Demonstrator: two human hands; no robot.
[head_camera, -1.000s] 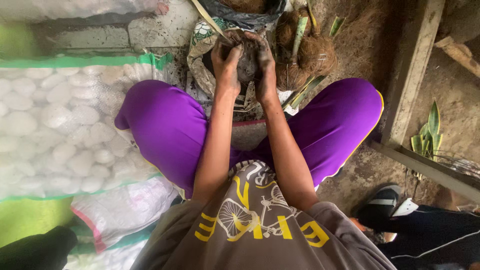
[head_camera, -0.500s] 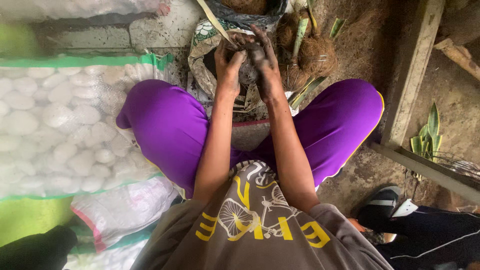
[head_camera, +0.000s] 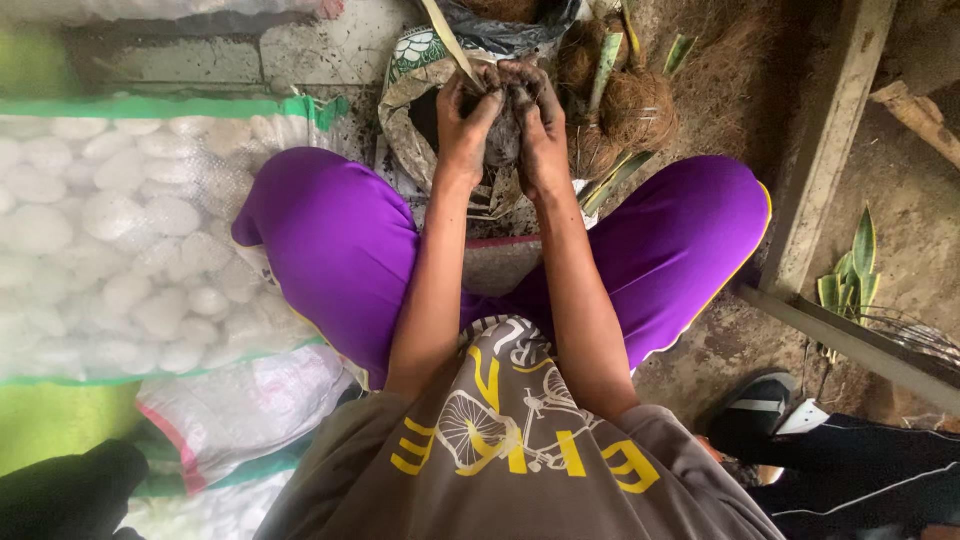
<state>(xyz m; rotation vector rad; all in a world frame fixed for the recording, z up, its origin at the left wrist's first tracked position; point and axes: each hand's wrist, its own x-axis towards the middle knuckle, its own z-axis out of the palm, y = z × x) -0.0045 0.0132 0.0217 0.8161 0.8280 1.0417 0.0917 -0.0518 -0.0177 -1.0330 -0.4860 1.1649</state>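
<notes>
Cupping soil ball (head_camera: 503, 135) over sack (head_camera: 415, 120)

To your left lies a big clear mesh sack (head_camera: 120, 240) full of white rounded stones, green bands along its top and bottom edges. Below it, by your left hip, a white woven sack (head_camera: 240, 410) with a pink stripe, lying flat. Straight ahead, between your knees, an open printed sack (head_camera: 420, 110), pale outside with green print near the rim, dark soil inside, mouth rolled down. Behind it a dark plastic bag (head_camera: 510, 30), crumpled, partly cut off by the top edge. No signs or screens.
</notes>
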